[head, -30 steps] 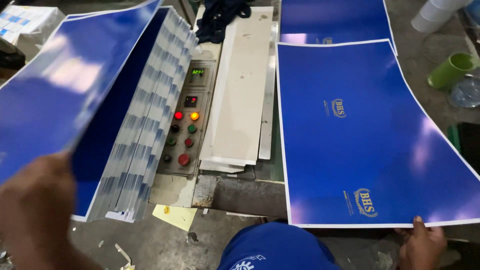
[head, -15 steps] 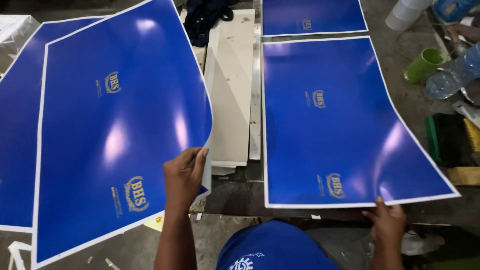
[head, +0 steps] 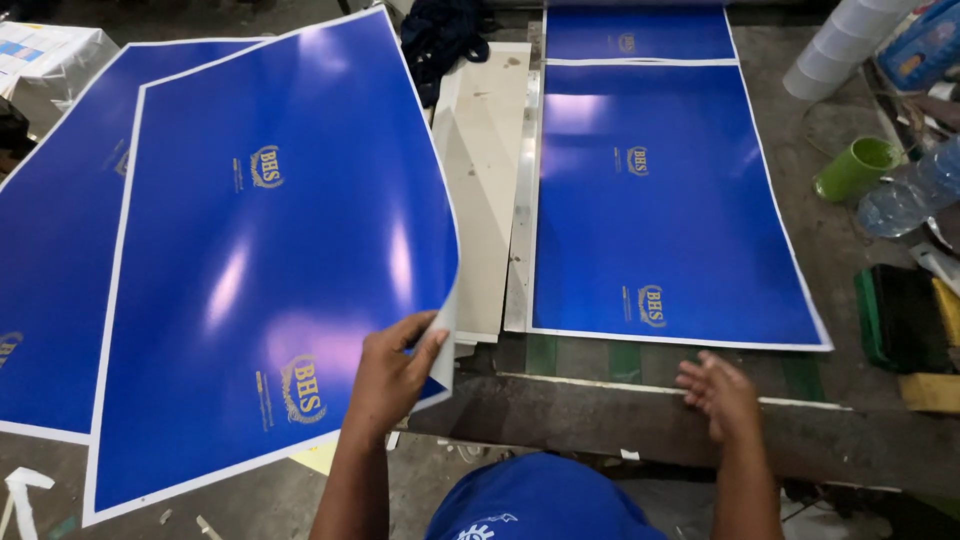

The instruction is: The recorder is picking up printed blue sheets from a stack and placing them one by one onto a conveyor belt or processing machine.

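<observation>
Lifting off the right blue sheet (head: 660, 200), my right hand (head: 722, 392) is hovering with fingers spread, while my left hand (head: 392, 375) is pinching the left blue sheet (head: 270, 270) by its near right corner.

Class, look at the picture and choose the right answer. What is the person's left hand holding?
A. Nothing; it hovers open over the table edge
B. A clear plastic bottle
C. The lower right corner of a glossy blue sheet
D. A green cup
C. The left hand pinches the lower right corner of the curling blue sheet, while the green cup and clear bottle lie untouched at the far right.
</observation>
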